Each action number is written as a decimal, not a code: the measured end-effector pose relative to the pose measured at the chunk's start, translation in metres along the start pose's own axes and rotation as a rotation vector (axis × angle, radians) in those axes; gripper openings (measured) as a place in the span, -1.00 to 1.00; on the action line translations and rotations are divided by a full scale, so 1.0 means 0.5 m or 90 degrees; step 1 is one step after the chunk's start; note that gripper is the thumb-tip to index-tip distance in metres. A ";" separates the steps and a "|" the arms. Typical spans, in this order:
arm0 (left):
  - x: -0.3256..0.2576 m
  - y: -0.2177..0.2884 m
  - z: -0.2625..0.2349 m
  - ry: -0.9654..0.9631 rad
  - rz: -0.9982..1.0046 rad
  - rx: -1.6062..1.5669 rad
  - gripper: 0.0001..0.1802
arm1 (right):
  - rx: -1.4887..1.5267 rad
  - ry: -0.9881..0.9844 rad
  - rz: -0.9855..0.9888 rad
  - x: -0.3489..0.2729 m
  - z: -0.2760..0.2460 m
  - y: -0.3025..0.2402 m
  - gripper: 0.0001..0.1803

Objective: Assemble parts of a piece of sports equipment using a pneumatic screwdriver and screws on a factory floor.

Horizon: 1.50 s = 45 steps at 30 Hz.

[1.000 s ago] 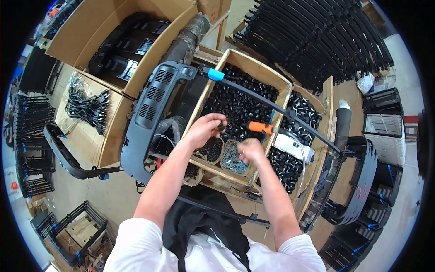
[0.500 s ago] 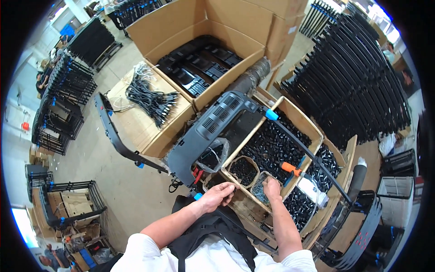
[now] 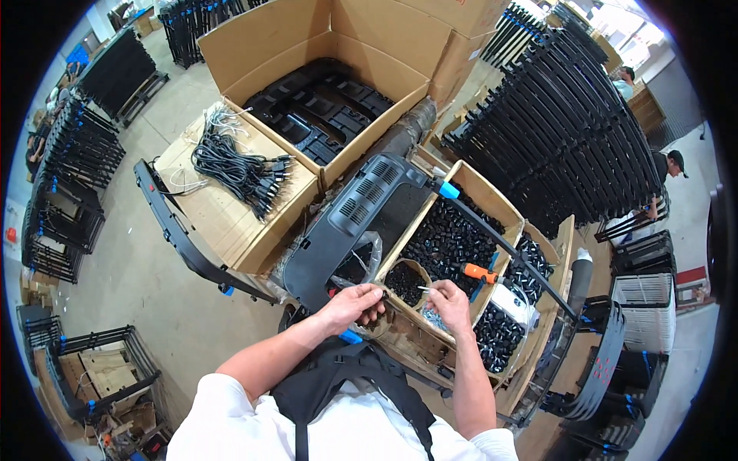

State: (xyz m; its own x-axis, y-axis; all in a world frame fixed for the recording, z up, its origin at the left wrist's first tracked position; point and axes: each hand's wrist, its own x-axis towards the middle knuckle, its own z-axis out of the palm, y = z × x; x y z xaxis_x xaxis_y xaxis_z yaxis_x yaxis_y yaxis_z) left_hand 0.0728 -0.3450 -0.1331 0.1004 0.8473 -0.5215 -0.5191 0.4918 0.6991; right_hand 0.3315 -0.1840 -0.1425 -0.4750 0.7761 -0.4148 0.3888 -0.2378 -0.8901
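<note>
My right hand (image 3: 450, 306) is raised just over a bag of silvery screws (image 3: 435, 318), pinching a small pale metal screw (image 3: 424, 289) between thumb and fingertips. My left hand (image 3: 355, 307) is closed, its fingers curled beside the near corner of the wooden parts box; what lies inside them is too small to make out. Under my left hand runs the end of a black frame with blue tape (image 3: 350, 336). A dark grey plastic cover (image 3: 338, 230) with vent slots is joined to this frame. Next to the screws sits a bag of small black parts (image 3: 404, 283).
Black caps (image 3: 450, 238) fill the wooden box (image 3: 513, 234); an orange-handled screwdriver (image 3: 480, 273) rests over it. Farther left, black cables (image 3: 234, 165) lie on a carton. A large carton (image 3: 415, 96) holds black plastic parts. Stacked black frames (image 3: 561, 146) and a person (image 3: 667, 165) are at right.
My right hand has come up out of the screw bag and now shows a screw at its fingertips. The view has shifted, and a person has come into sight at the right.
</note>
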 end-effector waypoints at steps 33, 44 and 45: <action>-0.038 0.109 -0.146 0.036 -0.038 -0.029 -0.61 | -0.348 0.024 -0.363 0.005 0.331 -0.238 -0.77; -0.086 0.113 -0.208 0.068 -0.028 -0.106 -0.55 | -0.502 -0.024 -0.441 0.053 0.431 -0.263 -0.64; -0.097 0.110 -0.217 0.074 -0.013 -0.149 -0.55 | -0.459 0.002 -0.437 0.065 0.443 -0.260 -0.66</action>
State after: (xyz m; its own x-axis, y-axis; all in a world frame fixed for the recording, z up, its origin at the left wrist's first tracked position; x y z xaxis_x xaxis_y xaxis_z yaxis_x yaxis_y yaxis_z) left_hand -0.0529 -0.3807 -0.1223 0.0217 0.8028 -0.5959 -0.7013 0.4370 0.5632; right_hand 0.0907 -0.2573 -0.0818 -0.7751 0.6143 0.1479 0.4180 0.6740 -0.6090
